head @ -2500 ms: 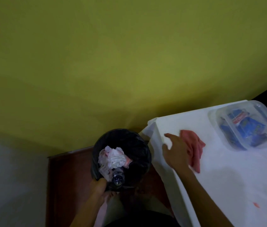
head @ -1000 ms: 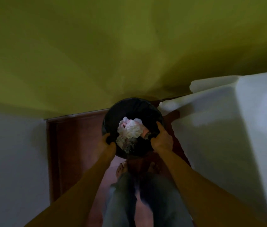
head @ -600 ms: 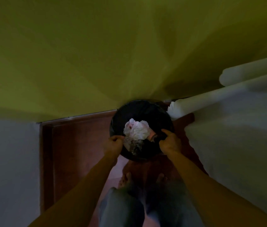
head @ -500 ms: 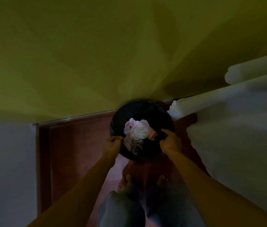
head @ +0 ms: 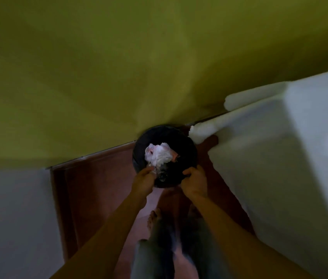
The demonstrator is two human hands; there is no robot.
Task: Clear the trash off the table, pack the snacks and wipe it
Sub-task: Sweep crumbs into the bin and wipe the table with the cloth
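A round black trash bin (head: 185,146) lined with a black bag stands on the floor by the yellow wall. Crumpled white and pink tissues (head: 159,155) lie on top inside it, with a clear plastic bottle (head: 162,175) below them. My left hand (head: 145,178) grips the bin's near rim on the left. My right hand (head: 195,180) grips the near rim on the right. The table, draped in a white cloth (head: 280,168), rises at the right; its top is out of view.
The yellow wall (head: 118,67) runs close behind the bin. A grey-white wall (head: 12,214) is at the left. The red-brown floor (head: 98,188) lies between them, with my feet and legs (head: 159,238) below the bin. The cloth's lower corner (head: 201,131) hangs beside the bin.
My right hand left the table edge and joined the left on the bin's rim. The view swung down from the tabletop, and the bin now sits nearer the wall, both hands closer together on its near rim.
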